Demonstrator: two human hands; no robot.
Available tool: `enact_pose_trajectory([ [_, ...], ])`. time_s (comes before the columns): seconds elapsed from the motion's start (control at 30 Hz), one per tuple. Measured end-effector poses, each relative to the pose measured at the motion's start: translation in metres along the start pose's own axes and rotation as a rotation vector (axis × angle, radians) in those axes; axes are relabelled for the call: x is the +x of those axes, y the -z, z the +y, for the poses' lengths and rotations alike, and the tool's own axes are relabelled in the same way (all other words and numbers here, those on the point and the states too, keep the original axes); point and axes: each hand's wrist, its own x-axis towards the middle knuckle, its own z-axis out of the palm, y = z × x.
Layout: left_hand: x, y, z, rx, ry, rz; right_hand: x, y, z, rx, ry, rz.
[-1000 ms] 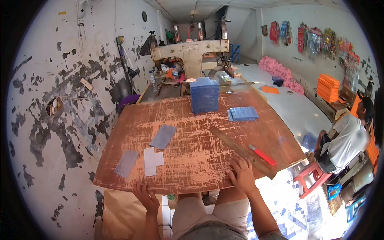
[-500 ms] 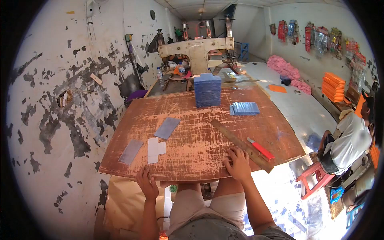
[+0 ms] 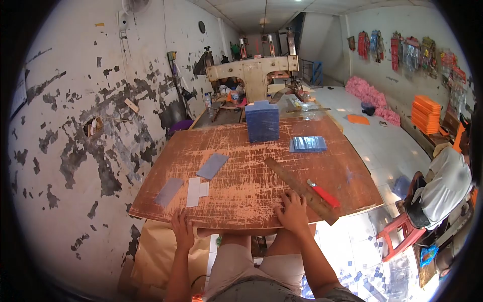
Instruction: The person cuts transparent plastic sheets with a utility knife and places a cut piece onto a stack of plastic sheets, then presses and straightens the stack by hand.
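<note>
Both hands rest at the near edge of a worn brown board. My left hand lies on the edge, fingers stretched out, below a white cut-out card. My right hand lies on the board with fingers spread, holding nothing, just left of a long brown ruler. A red-handled cutter knife lies beside the ruler. Two greyish translucent plastic pieces lie apart on the left, one piece farther back and another piece nearer the edge.
A tall stack of blue plastic sheets stands at the board's back, with a flatter pile to its right. Behind is a large cream machine. At right, a person in a white shirt sits on a red stool near stacked orange pieces.
The camera view has tilted and shifted slightly. My right hand has slid a little to the left and stays on the board. The objects on the board keep their places.
</note>
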Motion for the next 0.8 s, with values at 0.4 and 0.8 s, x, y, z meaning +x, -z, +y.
enact_pose_trajectory([
  [0.4, 0.007, 0.005, 0.008, -0.032, 0.015, 0.018, 0.003, 0.001, -0.011, -0.002, -0.041, -0.046],
  [0.8, 0.007, -0.024, -0.003, 0.010, 0.059, 0.192, 0.009, 0.007, -0.019, -0.064, -0.061, -0.091],
])
